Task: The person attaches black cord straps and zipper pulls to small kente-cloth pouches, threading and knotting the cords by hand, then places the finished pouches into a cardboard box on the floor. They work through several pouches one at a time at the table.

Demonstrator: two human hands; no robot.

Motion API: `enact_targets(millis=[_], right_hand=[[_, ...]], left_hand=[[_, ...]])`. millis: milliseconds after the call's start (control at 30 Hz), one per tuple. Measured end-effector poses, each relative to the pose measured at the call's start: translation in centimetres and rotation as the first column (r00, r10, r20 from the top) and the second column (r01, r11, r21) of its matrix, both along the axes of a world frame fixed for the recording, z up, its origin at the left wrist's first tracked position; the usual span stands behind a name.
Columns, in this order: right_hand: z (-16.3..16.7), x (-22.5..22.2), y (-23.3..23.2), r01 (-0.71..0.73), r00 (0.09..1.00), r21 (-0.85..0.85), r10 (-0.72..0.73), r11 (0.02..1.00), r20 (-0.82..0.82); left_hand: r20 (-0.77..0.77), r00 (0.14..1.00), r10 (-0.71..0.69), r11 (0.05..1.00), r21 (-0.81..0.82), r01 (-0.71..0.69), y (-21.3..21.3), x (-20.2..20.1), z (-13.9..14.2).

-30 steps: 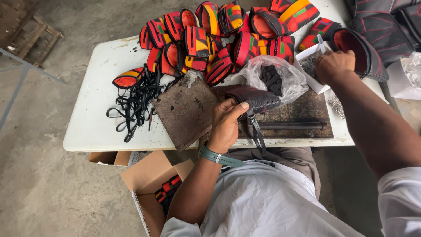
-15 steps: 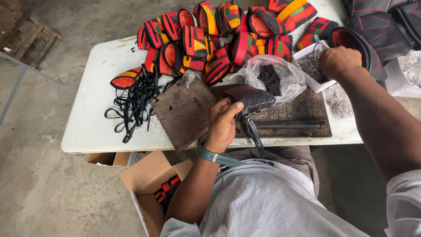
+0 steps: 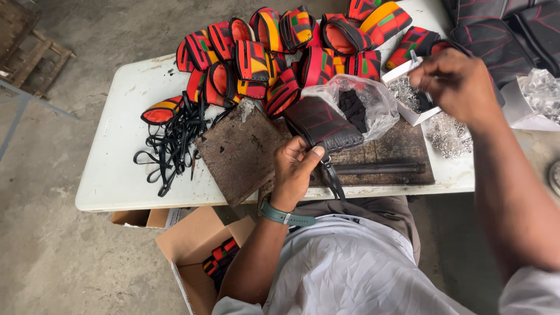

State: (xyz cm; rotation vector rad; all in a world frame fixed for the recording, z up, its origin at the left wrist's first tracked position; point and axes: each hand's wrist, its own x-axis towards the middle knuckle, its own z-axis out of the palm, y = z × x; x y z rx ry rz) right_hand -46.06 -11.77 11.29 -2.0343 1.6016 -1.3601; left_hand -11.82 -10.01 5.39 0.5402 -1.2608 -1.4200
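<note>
My left hand (image 3: 296, 170), with a teal watch on its wrist, grips a dark pouch-like piece with red stitching (image 3: 324, 122) at the near edge of the white table (image 3: 125, 169). A black strap (image 3: 332, 179) hangs from the piece. My right hand (image 3: 456, 81) hovers over a small white box of silvery metal fittings (image 3: 405, 96), its fingertips pinched together. Whether anything is between them is too small to see.
Several red, orange and black pouches (image 3: 280, 46) are piled at the table's back. Black straps (image 3: 175, 140) lie at the left. A brown board (image 3: 242, 153), a plastic bag of dark pieces (image 3: 373, 102), a metal rod (image 3: 379, 168) and loose fittings (image 3: 449, 135) lie near my hands. A cardboard box (image 3: 195, 242) sits below.
My right hand has lifted a little off the white box, with its fingers drawn into a pinch. My left hand keeps its grip on the dark piece.
</note>
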Motion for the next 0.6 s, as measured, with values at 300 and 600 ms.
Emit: enact_targets(millis=[300,600], right_hand=[[1.3,14.1,10.3,-0.169,0.967,-0.078,0.180,0.983,0.180],[0.5,14.0,10.6,-0.103,0.992,-0.084,0.108,0.991,0.063]], left_hand=[[0.228,0.972,0.059,0.984,-0.178,-0.018,2.5,-0.3,2.7],[0.304,0.952,0.045,0.973,-0.230,0.028,3.8,0.3,4.6]])
